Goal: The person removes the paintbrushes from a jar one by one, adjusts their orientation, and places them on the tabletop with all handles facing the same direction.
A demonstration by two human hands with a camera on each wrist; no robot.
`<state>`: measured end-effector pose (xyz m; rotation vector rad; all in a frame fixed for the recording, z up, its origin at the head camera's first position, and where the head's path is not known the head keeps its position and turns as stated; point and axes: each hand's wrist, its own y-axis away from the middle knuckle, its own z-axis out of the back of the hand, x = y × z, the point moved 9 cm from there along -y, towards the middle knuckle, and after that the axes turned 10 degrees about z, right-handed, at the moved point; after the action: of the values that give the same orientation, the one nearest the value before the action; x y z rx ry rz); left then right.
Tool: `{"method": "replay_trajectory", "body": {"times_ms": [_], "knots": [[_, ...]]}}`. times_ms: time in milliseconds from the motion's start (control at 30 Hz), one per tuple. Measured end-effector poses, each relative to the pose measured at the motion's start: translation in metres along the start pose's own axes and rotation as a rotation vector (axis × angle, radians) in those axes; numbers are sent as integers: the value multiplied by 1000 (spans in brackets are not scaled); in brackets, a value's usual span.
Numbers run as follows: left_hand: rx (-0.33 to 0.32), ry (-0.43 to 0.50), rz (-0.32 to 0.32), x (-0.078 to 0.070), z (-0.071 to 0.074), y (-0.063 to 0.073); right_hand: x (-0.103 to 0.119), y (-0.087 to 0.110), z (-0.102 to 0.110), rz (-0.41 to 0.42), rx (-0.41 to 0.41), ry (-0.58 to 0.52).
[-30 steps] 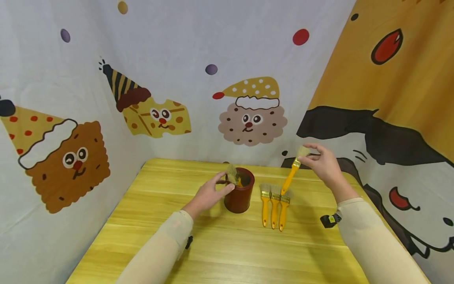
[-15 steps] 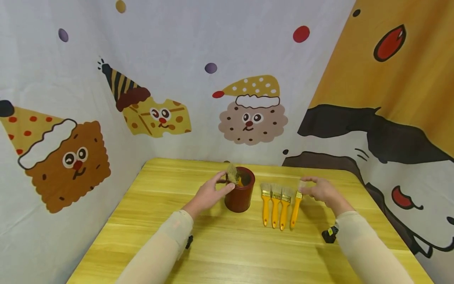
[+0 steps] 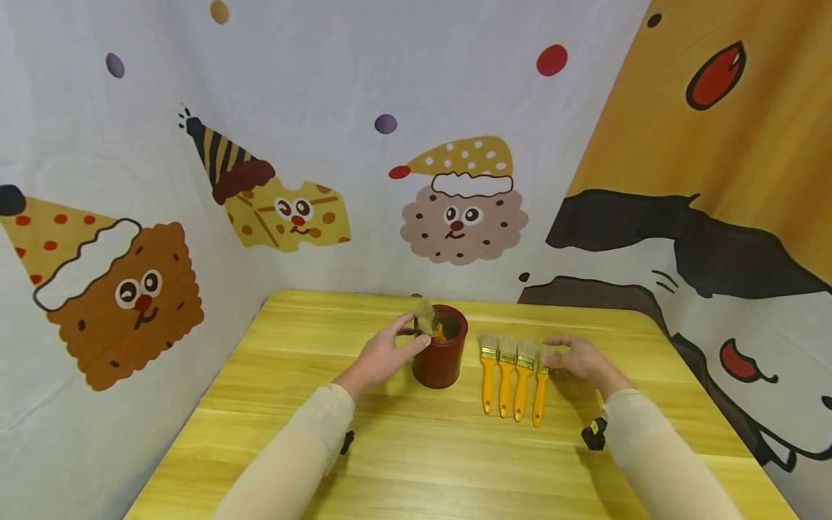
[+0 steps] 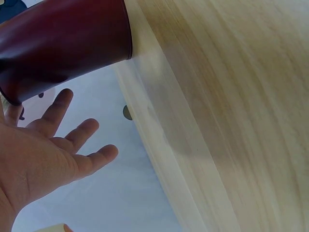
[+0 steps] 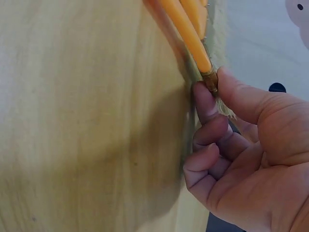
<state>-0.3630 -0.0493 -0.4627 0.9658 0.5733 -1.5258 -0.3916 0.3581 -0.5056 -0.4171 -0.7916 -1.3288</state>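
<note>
A dark red can (image 3: 439,367) stands upright on the wooden table. My left hand (image 3: 382,355) is at the can's left rim, thumb and forefinger pinching the bristles of a paintbrush (image 3: 425,318) that stands in it; the can's wall hides this pinch in the left wrist view, where the other fingers are spread. To the right, my right hand (image 3: 581,361) pinches another orange-handled paintbrush (image 3: 540,399) near its ferrule and bristles. That brush lies at the right end of a side-by-side row with three like paintbrushes (image 3: 505,383), handles toward me.
The wooden table (image 3: 416,462) reaches back to a cloth backdrop (image 3: 325,87) printed with cartoon figures, which also rises at the left and right. More orange (image 3: 440,334) shows inside the can's mouth. A black wrist camera (image 3: 594,434) sits under the right sleeve.
My right hand has lowered its paintbrush from above the table, then slid it left against the other three. The left hand has stayed at the can.
</note>
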Motion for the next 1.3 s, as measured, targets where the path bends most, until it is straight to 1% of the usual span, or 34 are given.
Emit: {"method": "replay_trajectory", "body": {"times_ms": [100,233,333,567,800,1133,1300], "knots": [[1,7,-4,-1,0,-1,-1,-1,-2,5,-2,6],[5,17,-12,-2,0,-1,-2,-3,-2,13,-9,48],[0,13,-16,-3,0,-1,-3,-5,-4,15,-12,60],[-7,17,-10,-2,1,-1,-2,-6,-10,35,-11,81],[-7,19,-2,-1,0,0,0,-3,-11,21,-16,66],[-11,10,-4,0,0,-2,-1,-3,-11,41,-16,72],[-7,17,-2,0,0,-1,-3,-3,-11,34,-14,79]]}}
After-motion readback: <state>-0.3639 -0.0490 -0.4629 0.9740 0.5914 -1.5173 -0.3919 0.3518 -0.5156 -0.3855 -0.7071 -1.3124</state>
